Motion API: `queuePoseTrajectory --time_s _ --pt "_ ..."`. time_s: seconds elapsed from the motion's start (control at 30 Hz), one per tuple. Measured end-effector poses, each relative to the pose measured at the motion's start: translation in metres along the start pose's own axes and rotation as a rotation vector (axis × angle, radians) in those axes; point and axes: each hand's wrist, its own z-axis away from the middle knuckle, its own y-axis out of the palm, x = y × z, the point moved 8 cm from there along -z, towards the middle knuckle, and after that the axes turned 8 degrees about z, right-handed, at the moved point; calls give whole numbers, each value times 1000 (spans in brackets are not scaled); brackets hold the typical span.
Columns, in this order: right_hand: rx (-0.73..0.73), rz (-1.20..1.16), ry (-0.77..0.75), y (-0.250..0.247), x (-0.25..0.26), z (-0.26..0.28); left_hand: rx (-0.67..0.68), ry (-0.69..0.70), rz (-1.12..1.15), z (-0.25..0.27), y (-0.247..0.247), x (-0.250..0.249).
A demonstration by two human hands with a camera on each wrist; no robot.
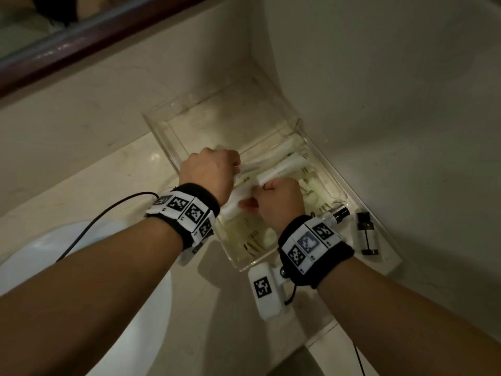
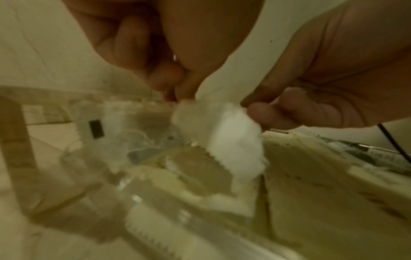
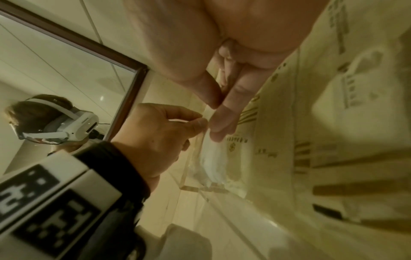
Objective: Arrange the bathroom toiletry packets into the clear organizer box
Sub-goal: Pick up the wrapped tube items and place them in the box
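Observation:
The clear organizer box (image 1: pixel 162 131) stands in the counter's corner. Several white packets (image 1: pixel 287 161) and cream printed packets (image 1: pixel 252 240) lie inside it. Both hands hover over the box's middle. My left hand (image 1: pixel 235 169) and my right hand (image 1: pixel 260 191) pinch the same white packet (image 1: pixel 238 199) with a serrated edge from opposite sides. In the left wrist view the left hand (image 2: pixel 175 91) grips the top of the white packet (image 2: pixel 233 140), and the right hand's fingers (image 2: pixel 278 112) hold its other side. In the right wrist view my right hand (image 3: pixel 217 114) nips the packet's edge (image 3: pixel 211 154).
A small spray bottle (image 1: pixel 336 214) and a clear bottle with a dark cap (image 1: pixel 366 234) lie right of the box, against the wall. A white sink basin (image 1: pixel 81 267) sits at the left. A dark-framed mirror (image 1: pixel 81 36) hangs behind.

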Motion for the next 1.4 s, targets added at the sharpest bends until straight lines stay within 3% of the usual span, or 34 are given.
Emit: queuePoseTrajectory --time_s 0.17,0.37,0.63,0.83,1.03,1.17,1.4 --pt "2 -17 35 9 -2 -4 -52 38 46 -3 2 0" --pt "-52 287 -62 9 7 -12 40 -13 69 -4 16 7" --pt "25 502 -181 15 22 -17 73 -49 88 -7 20 12" --pt "31 481 -96 17 10 -29 55 -48 85 -7 21 12" --pt "80 408 -50 17 4 -33 -1 -66 219 -3 21 21" --pt "2 302 7 8 6 -28 -44 -84 334 4 15 28" --pt "-14 286 14 6 14 -16 -97 -150 452 22 0 39"
